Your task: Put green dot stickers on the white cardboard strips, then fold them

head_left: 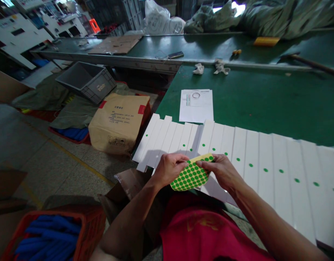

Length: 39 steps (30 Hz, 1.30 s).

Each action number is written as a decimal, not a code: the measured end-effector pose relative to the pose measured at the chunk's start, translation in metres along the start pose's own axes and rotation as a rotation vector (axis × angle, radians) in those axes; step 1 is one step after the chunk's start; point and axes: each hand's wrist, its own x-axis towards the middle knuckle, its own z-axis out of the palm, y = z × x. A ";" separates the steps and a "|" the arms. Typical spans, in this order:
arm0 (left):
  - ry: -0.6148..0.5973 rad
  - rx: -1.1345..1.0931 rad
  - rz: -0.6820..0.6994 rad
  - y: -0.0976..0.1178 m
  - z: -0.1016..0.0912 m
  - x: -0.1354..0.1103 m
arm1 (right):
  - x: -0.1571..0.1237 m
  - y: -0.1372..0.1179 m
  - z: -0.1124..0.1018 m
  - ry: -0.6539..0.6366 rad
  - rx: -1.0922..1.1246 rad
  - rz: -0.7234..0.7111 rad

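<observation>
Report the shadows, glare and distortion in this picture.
Head view: shadow falls across the white strips beside the left hand; bright glare at the top edge, by the green sacks; white machines at upper left lean, suggesting wide-angle distortion; floor at left is dim.

The room is dim, with white glare behind the bags (213,20) beyond the far edge of the bench (251,96). Soft shadows cross the strips (241,139) along its near edge. The sheet (192,175) looks sharp; distorted machines (27,38) lean, slightly blurred.
</observation>
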 end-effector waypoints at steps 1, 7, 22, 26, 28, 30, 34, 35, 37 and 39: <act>0.009 0.012 0.016 0.000 0.000 0.000 | 0.000 0.001 0.001 0.004 0.006 0.005; 0.008 0.178 0.093 0.000 0.004 -0.003 | 0.001 0.007 0.004 0.025 0.019 0.024; 0.251 0.106 -0.265 -0.095 0.004 0.072 | -0.006 0.020 0.000 0.008 0.007 0.092; 0.209 0.172 -0.322 -0.100 0.008 0.079 | -0.006 0.020 -0.003 0.012 -0.009 0.093; 0.204 0.223 -0.334 -0.099 0.010 0.079 | -0.006 0.022 -0.005 0.009 -0.007 0.093; 0.213 0.283 -0.334 -0.097 0.012 0.078 | -0.005 0.023 -0.006 0.003 0.002 0.092; 0.246 0.403 -0.316 -0.095 0.016 0.074 | -0.004 0.025 -0.006 -0.003 0.010 0.087; 0.255 0.423 -0.310 -0.093 0.017 0.073 | -0.004 0.025 -0.006 -0.004 0.011 0.087; 0.308 0.480 -0.298 -0.089 0.017 0.070 | -0.003 0.024 -0.005 -0.004 0.013 0.085; 0.389 0.569 -0.289 -0.082 0.014 0.067 | -0.001 0.023 -0.004 0.002 0.012 0.080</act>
